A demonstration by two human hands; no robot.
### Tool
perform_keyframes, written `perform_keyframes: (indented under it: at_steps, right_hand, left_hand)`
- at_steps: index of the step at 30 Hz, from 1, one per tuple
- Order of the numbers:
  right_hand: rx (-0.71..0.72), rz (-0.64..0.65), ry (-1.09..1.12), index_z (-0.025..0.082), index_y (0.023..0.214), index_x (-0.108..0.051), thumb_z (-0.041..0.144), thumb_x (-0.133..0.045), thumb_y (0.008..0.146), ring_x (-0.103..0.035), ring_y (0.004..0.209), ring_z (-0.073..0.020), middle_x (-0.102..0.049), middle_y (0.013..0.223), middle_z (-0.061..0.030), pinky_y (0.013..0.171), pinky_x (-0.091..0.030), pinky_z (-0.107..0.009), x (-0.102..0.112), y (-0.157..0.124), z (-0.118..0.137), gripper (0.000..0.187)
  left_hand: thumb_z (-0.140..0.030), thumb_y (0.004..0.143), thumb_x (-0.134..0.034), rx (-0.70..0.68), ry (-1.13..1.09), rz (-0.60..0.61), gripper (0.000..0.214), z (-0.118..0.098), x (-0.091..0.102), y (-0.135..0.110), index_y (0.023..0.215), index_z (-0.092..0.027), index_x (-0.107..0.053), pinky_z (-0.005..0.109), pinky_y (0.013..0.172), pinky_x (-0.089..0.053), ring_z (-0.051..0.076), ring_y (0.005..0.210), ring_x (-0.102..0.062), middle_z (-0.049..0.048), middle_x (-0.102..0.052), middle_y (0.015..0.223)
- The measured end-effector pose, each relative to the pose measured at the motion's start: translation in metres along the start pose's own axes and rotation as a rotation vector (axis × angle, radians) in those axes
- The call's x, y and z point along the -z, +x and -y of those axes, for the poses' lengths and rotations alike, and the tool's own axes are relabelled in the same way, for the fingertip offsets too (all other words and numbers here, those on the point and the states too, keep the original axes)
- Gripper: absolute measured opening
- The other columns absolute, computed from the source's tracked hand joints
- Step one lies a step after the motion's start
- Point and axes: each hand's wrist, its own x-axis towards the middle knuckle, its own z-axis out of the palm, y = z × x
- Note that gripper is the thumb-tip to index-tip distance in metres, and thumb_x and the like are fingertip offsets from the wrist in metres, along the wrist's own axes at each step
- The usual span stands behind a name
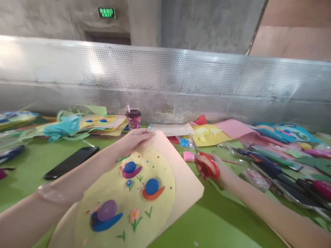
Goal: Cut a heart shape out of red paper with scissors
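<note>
My left hand (139, 139) grips the top edge of a pale pink sheet of card (184, 182), which is held tilted above the table. On the card lies a yellow oval (157, 165) decorated with clay snails, one with a purple shell (107, 210) and two with blue shells, plus small flowers and grass. The card's lower right corner looks cut off. To the right of the card, my right hand (207, 165) is closed on red-handled scissors (210, 167). Their blades point up and left, slightly apart, and do not touch the card.
On the green table (219, 220) lie a black phone (72, 162) at left and yellow paper (210, 134) beyond the scissors. A lidded cup (133, 119) stands at the back. Tools and packets clutter the right side. A perforated metal barrier (144, 75) runs behind.
</note>
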Motion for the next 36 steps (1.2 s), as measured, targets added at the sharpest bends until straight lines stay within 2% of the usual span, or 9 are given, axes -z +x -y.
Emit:
perform_keyframes:
  at_steps: [5,9,15,22,26,28,30,33,36]
  right_hand:
    - [0.045,0.085,0.043,0.017,0.057,-0.048,0.052,-0.049,0.082,-0.045,0.044,-0.0084,-0.049,0.049,0.0023,0.041,-0.032,-0.021,-0.003,-0.001,-0.003,0.043]
    - [0.088,0.086,0.074,0.017,0.068,-0.053,0.052,-0.05,0.081,-0.048,0.048,-0.0097,-0.056,0.057,-0.0001,0.044,-0.033,-0.022,0.0,-0.001,-0.002,0.038]
    - [0.139,-0.015,0.034,0.018,0.07,-0.049,0.035,-0.065,0.072,-0.042,0.048,-0.0077,-0.049,0.057,0.0049,0.047,-0.032,-0.023,0.003,0.003,-0.005,0.023]
    - [0.098,-0.096,-0.051,0.018,0.079,-0.051,0.031,-0.068,0.064,-0.045,0.055,-0.008,-0.052,0.066,0.0045,0.053,-0.035,-0.023,-0.002,0.001,-0.003,0.025]
    - [0.173,-0.053,-0.077,0.018,0.077,-0.05,0.028,-0.07,0.06,-0.048,0.062,-0.0104,-0.052,0.068,0.0043,0.061,-0.038,-0.026,-0.002,0.001,-0.002,0.028]
    - [0.177,-0.009,-0.083,0.019,0.073,-0.047,0.027,-0.073,0.057,-0.048,0.062,-0.0107,-0.052,0.067,0.0047,0.062,-0.038,-0.027,-0.002,0.001,-0.001,0.032]
    - [0.176,0.039,-0.084,0.019,0.073,-0.046,0.026,-0.075,0.056,-0.048,0.061,-0.0103,-0.052,0.066,0.0051,0.062,-0.038,-0.026,-0.001,0.001,-0.001,0.034]
    - [0.185,0.087,-0.062,0.019,0.075,-0.046,0.025,-0.074,0.059,-0.048,0.062,-0.0093,-0.053,0.068,0.0057,0.062,-0.037,-0.024,0.0,0.0,-0.001,0.033]
    - [0.191,0.104,-0.052,0.019,0.075,-0.046,0.025,-0.073,0.061,-0.047,0.061,-0.0081,-0.052,0.068,0.0063,0.059,-0.037,-0.022,0.001,-0.002,0.002,0.031]
  left_hand:
    - [-0.03,0.065,-0.074,-0.035,-0.033,-0.154,0.023,0.001,0.006,-0.003,0.076,-0.015,-0.059,0.018,0.049,-0.044,0.009,0.053,-0.055,-0.0027,-0.059,0.062]
    - [-0.027,0.069,-0.07,-0.057,-0.035,-0.212,0.018,0.001,0.008,0.006,0.078,-0.016,-0.059,0.017,0.055,-0.046,0.009,0.058,-0.058,-0.0024,-0.061,0.065]
    - [-0.028,0.065,-0.071,-0.046,0.003,-0.233,0.023,0.005,0.006,0.005,0.08,-0.016,-0.06,0.021,0.058,-0.048,0.013,0.064,-0.061,0.0006,-0.064,0.07]
    - [-0.041,0.065,-0.065,-0.015,0.233,-0.315,0.034,0.016,0.003,-0.01,0.085,-0.015,-0.057,0.027,0.053,-0.047,0.018,0.064,-0.061,0.0047,-0.062,0.076]
    - [-0.035,0.064,-0.067,-0.183,0.416,-0.381,0.037,0.016,-0.012,-0.002,0.095,-0.019,-0.054,0.036,0.085,-0.043,0.026,0.106,-0.053,0.0095,-0.059,0.106]
    - [-0.031,0.062,-0.07,-0.341,0.573,-0.263,0.039,0.012,-0.028,0.002,0.098,-0.021,-0.057,0.036,0.102,-0.028,0.025,0.123,-0.039,0.0078,-0.054,0.12]
    - [-0.037,0.068,-0.067,-0.468,0.821,0.066,0.039,0.006,-0.05,0.004,0.104,-0.023,-0.059,0.038,0.104,-0.024,0.025,0.121,-0.041,0.0066,-0.055,0.122]
    - [-0.049,0.075,-0.059,-0.382,0.949,0.495,0.041,-0.003,-0.08,0.007,0.108,-0.025,-0.06,0.033,0.093,-0.035,0.024,0.11,-0.05,0.0042,-0.06,0.114]
    - [-0.052,0.077,-0.055,-0.247,0.931,0.61,0.035,-0.006,-0.093,0.01,0.093,-0.023,-0.064,0.026,0.074,-0.04,0.021,0.092,-0.056,0.002,-0.063,0.093]
